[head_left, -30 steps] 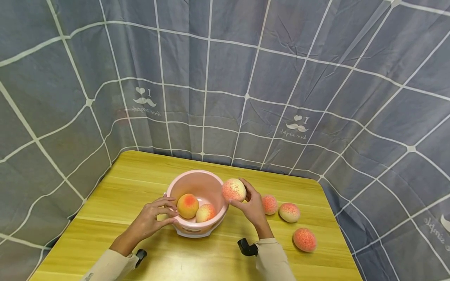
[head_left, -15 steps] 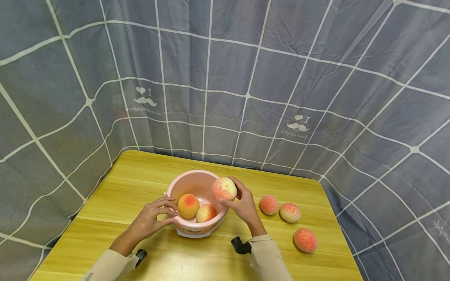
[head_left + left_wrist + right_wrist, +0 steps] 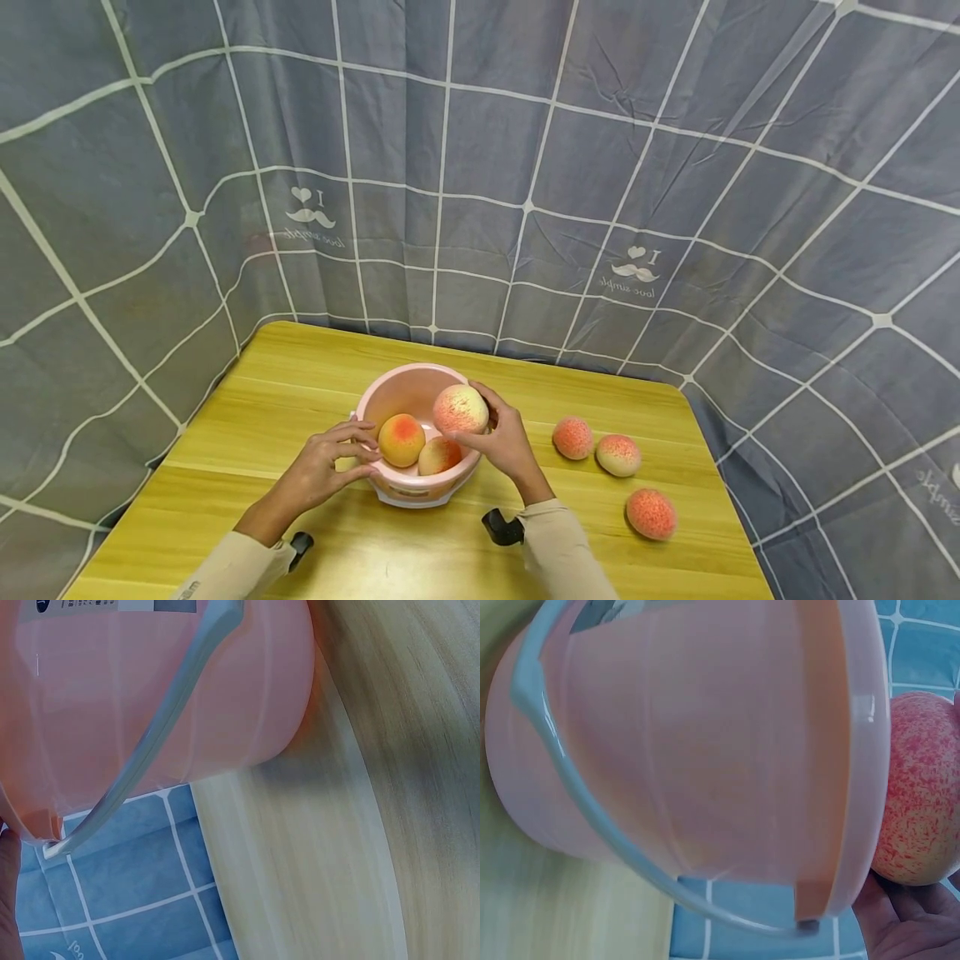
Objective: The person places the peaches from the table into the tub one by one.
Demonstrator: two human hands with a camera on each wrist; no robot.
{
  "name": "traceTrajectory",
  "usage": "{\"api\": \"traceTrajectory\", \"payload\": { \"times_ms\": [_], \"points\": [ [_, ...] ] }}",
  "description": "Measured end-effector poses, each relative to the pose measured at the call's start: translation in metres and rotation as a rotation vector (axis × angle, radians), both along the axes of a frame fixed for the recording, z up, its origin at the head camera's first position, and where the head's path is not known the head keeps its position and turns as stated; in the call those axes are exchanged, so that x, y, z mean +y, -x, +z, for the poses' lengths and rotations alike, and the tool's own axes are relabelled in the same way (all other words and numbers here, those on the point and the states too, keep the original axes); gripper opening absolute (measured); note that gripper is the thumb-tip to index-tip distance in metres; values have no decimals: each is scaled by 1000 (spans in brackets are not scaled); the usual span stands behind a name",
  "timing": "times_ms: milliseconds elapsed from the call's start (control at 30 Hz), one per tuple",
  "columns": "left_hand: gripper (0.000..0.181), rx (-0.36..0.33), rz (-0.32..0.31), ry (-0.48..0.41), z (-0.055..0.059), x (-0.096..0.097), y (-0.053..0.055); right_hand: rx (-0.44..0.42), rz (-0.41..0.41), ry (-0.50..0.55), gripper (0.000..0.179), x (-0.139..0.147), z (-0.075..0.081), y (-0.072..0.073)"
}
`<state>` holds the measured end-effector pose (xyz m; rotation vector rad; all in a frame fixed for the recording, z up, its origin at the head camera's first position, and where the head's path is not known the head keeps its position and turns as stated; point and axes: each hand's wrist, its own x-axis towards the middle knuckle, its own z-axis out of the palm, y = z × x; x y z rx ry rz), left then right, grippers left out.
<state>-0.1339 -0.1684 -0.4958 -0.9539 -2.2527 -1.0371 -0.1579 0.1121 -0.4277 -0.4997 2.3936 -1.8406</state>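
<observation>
A pink bucket [image 3: 420, 481] stands upright on the wooden table. Inside it lie an orange-yellow peach [image 3: 401, 440] and a paler peach [image 3: 439, 457] with a red blush. At the bucket's left rim my left hand [image 3: 318, 467] grips the edge with fingers and thumb. My right hand [image 3: 506, 437] holds a speckled pink-and-cream peach [image 3: 460, 409] over the opening, near the right side. In the right wrist view this peach [image 3: 921, 791] shows beyond the rim, with fingers behind it. Seen from the left wrist, a grey-white handle [image 3: 161, 724] hangs down the bucket's outside.
To the right on the table [image 3: 300, 367] lie three loose peaches: a pink one [image 3: 573, 438], a cream-and-pink one [image 3: 618, 455] and a deep pink one [image 3: 651, 514] nearer the front. A grey curtain with white grid lines [image 3: 480, 208] surrounds the table's far side.
My right hand has carried its peach leftward, from the bucket's right rim to above the opening. The left hand and the bucket have stayed in place.
</observation>
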Motion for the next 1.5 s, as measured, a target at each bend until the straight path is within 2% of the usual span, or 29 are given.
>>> {"api": "traceTrajectory", "payload": {
  "times_ms": [333, 533, 933, 1000, 1233, 1500],
  "points": [
    [27, -12, 22, 3, 1, 1, -1, 10, 33, -35, 75, -12, 0, -2],
    [27, -18, 7, 3, -2, 0, -1, 12, 45, -55, 76, -18, -1, -4],
    [25, -16, 24, 13, 0, 0, -2, 42, 87, -92, 75, -30, 4, -6],
    [25, -13, 24, 13, 1, 1, -2, 50, 91, -97, 75, -31, 0, -4],
    [26, -16, 18, 11, 0, 1, -3, 66, 83, -124, 79, -33, -31, 10],
    [26, -14, 17, 16, 1, 1, -2, 110, 132, -125, 79, -33, -34, 12]
  ]
}}
